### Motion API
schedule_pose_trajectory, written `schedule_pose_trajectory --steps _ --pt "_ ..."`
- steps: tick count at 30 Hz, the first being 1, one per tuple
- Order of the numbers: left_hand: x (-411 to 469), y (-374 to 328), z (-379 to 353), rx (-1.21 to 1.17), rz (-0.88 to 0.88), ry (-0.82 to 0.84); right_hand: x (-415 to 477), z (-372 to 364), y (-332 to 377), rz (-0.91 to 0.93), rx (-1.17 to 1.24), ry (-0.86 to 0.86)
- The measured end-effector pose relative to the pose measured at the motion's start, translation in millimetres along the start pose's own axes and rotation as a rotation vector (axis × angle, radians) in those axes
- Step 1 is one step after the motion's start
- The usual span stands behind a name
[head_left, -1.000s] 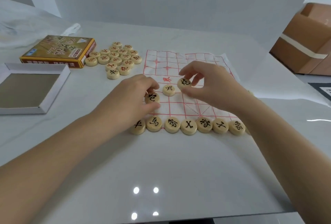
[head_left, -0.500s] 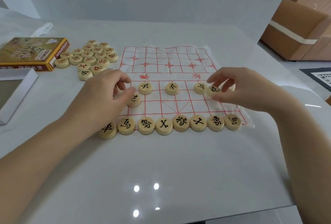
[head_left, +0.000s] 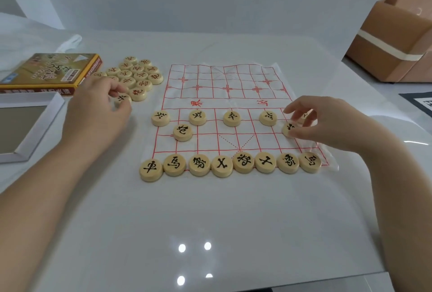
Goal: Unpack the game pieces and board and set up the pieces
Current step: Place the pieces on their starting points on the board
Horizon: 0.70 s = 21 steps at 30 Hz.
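1. my left hand is off the board's left side. its thumb and fingertips pinch a black-marked disc, the pinched piece, at the near edge of the loose pile.
2. the loose pile, mostly red-marked discs, lies on the surface between the printed box lid and the board's far left corner.
3. my right hand is at the board's right edge, fingers curled. the thumb touches the right-edge piece, which lies on the board; i cannot tell whether the fingers grip it. another disc is half hidden under those fingers.
4. the board, a thin sheet with a red grid, lies flat on the surface.
5. the back row, eight black-marked discs side by side, runs along the board's near edge.
6. the four spaced pieces stand in a line across the middle, and a lone piece sits just nearer me, between the first two.
7. a white tray lies at my left; a cardboard box stands beyond the surface at right.
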State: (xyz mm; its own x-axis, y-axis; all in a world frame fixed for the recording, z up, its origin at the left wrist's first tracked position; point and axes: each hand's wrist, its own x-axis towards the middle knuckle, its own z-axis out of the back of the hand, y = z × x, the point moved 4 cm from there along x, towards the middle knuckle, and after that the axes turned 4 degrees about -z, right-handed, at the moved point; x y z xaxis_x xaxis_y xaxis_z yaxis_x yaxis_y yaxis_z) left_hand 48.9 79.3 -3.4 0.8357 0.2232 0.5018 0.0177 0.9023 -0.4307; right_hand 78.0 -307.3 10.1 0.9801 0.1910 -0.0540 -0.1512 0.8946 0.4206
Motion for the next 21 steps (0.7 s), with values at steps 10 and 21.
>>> schedule_pose_trajectory --steps 10,21 --pt "10.5 18.3 -20.2 0.130 0.071 0.196 1.9 -8.4 18.1 0.058 0.129 -0.120" --pt "2.0 -7.9 -9.2 0.006 -0.009 0.174 -2.6 -10.2 32.8 0.083 0.286 -0.172"
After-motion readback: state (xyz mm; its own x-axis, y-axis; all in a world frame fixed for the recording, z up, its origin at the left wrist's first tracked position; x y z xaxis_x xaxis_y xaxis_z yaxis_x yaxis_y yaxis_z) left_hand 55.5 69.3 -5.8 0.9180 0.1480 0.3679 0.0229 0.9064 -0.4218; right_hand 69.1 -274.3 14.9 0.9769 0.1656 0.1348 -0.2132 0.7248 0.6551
